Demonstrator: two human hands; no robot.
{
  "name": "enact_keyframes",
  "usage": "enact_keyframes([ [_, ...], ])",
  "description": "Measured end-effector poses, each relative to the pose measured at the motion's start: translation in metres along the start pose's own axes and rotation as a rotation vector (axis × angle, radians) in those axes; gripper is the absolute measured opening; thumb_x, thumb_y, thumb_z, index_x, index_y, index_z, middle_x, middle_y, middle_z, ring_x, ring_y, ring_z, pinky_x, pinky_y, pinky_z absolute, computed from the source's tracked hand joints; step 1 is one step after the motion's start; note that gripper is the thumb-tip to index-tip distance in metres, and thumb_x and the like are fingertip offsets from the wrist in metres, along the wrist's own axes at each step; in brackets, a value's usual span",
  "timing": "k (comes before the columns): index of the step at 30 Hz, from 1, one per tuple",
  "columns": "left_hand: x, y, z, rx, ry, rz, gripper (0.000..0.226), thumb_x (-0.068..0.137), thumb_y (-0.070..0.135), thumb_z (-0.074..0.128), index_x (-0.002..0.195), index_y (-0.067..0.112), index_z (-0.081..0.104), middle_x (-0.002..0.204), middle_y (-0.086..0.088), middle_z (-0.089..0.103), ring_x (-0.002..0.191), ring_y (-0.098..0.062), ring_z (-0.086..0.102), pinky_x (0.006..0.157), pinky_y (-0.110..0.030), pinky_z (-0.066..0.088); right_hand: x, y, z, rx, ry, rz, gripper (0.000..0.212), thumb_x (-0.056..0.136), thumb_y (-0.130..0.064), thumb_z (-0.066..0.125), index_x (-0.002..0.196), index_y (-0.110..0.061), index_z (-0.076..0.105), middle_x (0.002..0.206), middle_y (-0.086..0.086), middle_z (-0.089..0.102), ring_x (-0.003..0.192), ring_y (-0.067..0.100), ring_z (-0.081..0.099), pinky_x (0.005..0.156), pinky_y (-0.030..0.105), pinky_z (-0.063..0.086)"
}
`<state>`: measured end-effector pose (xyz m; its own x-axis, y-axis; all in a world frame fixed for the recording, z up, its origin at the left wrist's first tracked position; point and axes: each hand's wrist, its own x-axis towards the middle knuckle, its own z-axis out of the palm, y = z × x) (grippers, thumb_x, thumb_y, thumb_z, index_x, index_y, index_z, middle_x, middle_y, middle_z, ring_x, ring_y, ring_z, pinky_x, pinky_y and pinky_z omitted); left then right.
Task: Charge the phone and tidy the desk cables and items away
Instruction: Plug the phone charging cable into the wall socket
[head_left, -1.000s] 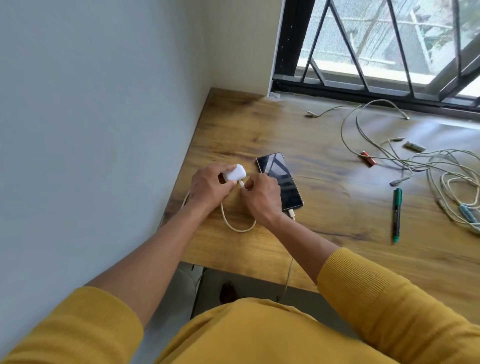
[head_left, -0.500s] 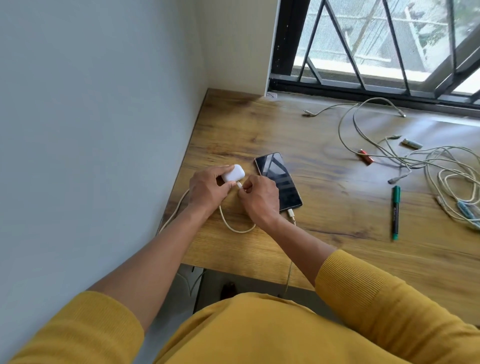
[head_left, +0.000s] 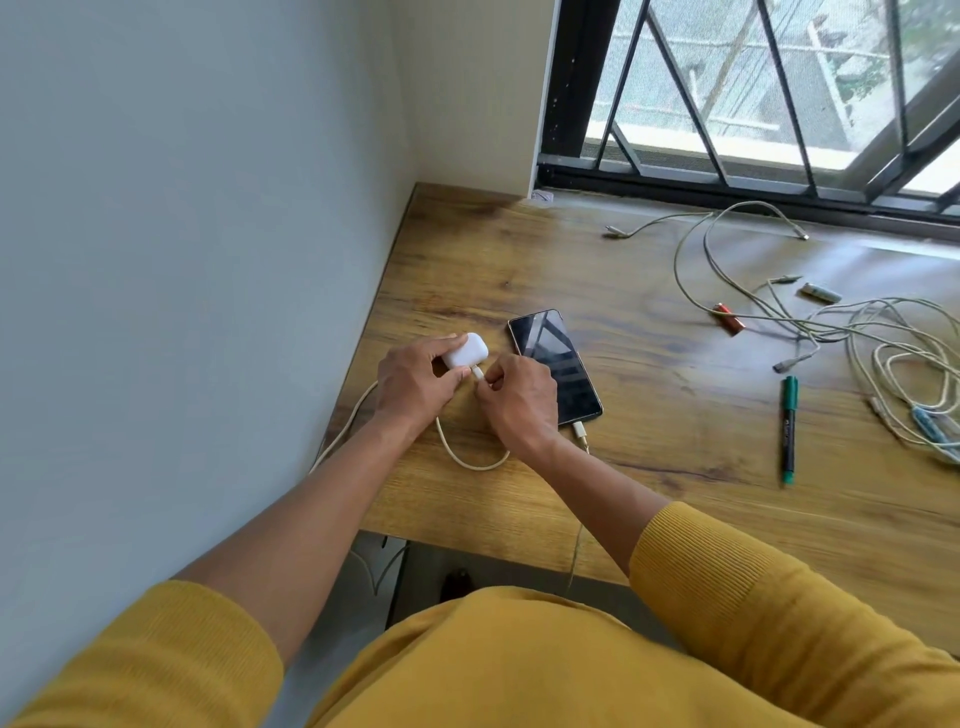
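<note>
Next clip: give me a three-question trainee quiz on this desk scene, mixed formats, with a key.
1. True or false: the left hand holds the white charger adapter.
2. What does the right hand pinch? A) green marker B) cable plug at the adapter C) phone
3. Fill in: the phone lies screen-____ on the desk.

Key: 1 true; 2 B; 3 up.

Wooden desk, phone, green marker, tangled cables

Left hand holds white charger; right hand pinches cable plug beside phone.
</note>
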<state>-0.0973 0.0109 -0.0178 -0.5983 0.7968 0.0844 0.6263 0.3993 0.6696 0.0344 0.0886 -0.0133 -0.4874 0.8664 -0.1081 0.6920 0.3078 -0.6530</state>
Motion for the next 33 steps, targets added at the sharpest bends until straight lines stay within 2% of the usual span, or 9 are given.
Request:
enact_keyframes([
  [3, -0.0005, 0.0003, -0.0008, 0.004, -0.011, -0.001, 0.05, 0.085, 0.02, 0.088, 0.133, 0.027, 0.075, 0.136, 0.004, 0.072, 0.13, -0.011, 0.064, 0.115, -0.03, 0.046, 0.0006, -0.0002, 0.0004, -0.006, -0.012, 0.002, 0.01, 0.094, -0.025, 0.076, 0.091, -0.015, 0.074, 0.091, -0.001, 0.069, 0.088, 0.018, 0.065, 0.083, 0.04, 0.059],
  [8, -0.0017, 0.0003, 0.0002, 0.033, -0.01, 0.01, 0.052, 0.085, 0.018, 0.087, 0.135, 0.026, 0.073, 0.139, 0.003, 0.07, 0.132, -0.011, 0.062, 0.113, -0.022, 0.041, -0.0004, 0.0003, 0.0026, -0.023, -0.012, -0.008, 0.009, 0.094, -0.024, 0.075, 0.09, -0.016, 0.072, 0.091, 0.0, 0.068, 0.087, 0.017, 0.064, 0.082, 0.039, 0.058],
  [15, 0.0004, -0.0015, 0.0007, -0.002, -0.012, -0.013, 0.051, 0.084, 0.02, 0.089, 0.132, 0.027, 0.075, 0.136, 0.005, 0.072, 0.131, -0.011, 0.064, 0.115, -0.031, 0.046, -0.0016, 0.0015, 0.0029, -0.014, 0.008, 0.006, 0.014, 0.095, -0.024, 0.073, 0.086, -0.013, 0.072, 0.089, 0.0, 0.068, 0.084, 0.018, 0.063, 0.079, 0.037, 0.056],
  [21, 0.0013, -0.0025, 0.0012, 0.002, -0.018, -0.023, 0.051, 0.083, 0.021, 0.089, 0.132, 0.027, 0.075, 0.136, 0.006, 0.072, 0.131, -0.01, 0.064, 0.115, -0.031, 0.047, -0.0017, 0.0022, 0.0024, -0.009, 0.012, -0.007, 0.013, 0.096, -0.025, 0.072, 0.088, -0.015, 0.072, 0.091, -0.001, 0.068, 0.086, 0.017, 0.062, 0.08, 0.034, 0.054],
  [33, 0.0032, 0.0006, -0.0033, 0.019, -0.037, -0.06, 0.05, 0.084, 0.025, 0.089, 0.132, 0.03, 0.075, 0.134, 0.009, 0.072, 0.13, -0.01, 0.064, 0.114, -0.033, 0.048, -0.0007, 0.0012, 0.0046, -0.015, 0.02, -0.024, 0.013, 0.096, -0.026, 0.074, 0.087, -0.016, 0.073, 0.09, -0.001, 0.069, 0.084, 0.016, 0.064, 0.081, 0.038, 0.059],
])
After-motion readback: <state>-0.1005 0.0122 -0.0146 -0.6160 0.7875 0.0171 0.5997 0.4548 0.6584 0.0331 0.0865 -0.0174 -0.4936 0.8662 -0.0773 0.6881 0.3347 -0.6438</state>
